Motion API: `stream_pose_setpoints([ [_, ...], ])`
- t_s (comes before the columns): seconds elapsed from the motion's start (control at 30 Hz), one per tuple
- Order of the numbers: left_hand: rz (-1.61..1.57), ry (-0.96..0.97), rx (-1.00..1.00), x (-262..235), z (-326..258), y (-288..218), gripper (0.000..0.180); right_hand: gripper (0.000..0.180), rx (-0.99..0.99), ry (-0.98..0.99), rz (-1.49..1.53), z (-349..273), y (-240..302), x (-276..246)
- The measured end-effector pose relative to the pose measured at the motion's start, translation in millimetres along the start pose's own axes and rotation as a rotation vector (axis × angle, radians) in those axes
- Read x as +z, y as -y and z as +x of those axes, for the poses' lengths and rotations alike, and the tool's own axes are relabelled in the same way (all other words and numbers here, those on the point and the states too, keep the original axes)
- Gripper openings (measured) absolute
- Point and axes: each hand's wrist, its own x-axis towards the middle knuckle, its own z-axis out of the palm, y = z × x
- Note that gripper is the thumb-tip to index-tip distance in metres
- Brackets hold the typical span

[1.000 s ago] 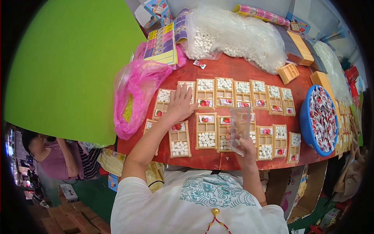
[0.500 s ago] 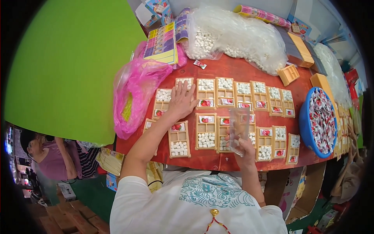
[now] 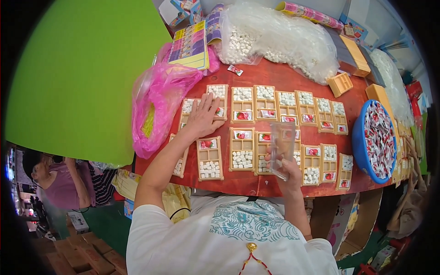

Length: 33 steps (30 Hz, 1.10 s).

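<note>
1. Worktop (image 3: 275,73) in my remote view is red; two rows of beige trays (image 3: 242,145) lie across it, carrying white pieces (image 3: 242,160) and strawberry-printed packets (image 3: 242,134).
2. Left hand (image 3: 201,120) is spread, palm down, over the upper row's second tray from the left; how firmly it presses, I cannot tell.
3. Right hand (image 3: 289,173) is closed around the lower end of a clear plastic box (image 3: 282,144), which I see held above the lower row.
4. Blue basin (image 3: 360,151), full of similar packets, stands at right.
</note>
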Motion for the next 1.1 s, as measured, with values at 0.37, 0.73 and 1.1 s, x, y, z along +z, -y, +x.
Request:
stream_pose_setpoints([
  [0.37, 0.063, 0.006, -0.029, 10, 15, -8, 0.079, 0.078, 0.024, -0.008, -0.043, 2, -3, 2],
  [0.73, 0.073, 0.043, -0.066, 11, 20, -18, 0.075, 0.081, 0.037, 0.023, -0.047, -5, -6, 7],
  [1.1, -0.676, -0.226, 0.179, -63, -32, -108, 0.037, 0.074, 0.103, 0.005, -0.145, 5, -8, 12],
])
